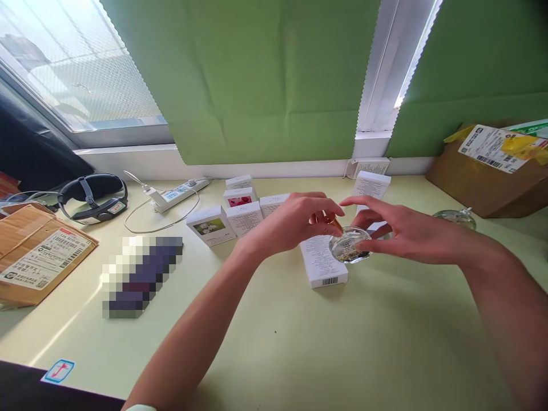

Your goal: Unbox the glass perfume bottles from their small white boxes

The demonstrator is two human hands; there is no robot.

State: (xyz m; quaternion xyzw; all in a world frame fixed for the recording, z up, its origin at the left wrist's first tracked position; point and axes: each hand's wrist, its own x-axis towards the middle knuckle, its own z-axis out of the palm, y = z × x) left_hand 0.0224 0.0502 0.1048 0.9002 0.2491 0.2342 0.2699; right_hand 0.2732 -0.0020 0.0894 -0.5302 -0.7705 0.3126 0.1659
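A small clear glass dish (349, 251) with dry brownish bits in it is tilted towards me over the table. My right hand (396, 228) grips its right rim between thumb and fingers. At the dish's upper left, my left hand (295, 220) has its fingers pinched around a small shiny amber-coloured piece (331, 221), partly hidden by the fingers. Just behind and below the dish lies a white printed box (323, 265) with a barcode on its near end. Another white box (372, 184) stands beyond my right hand.
Several small white boxes (212, 225) stand left of my hands. Another glass vessel (456, 217) is partly hidden behind my right wrist. Cardboard parcels sit at the left (43, 257) and right (483, 171). A power strip (182, 194) and a black headset (94, 200) lie back left.
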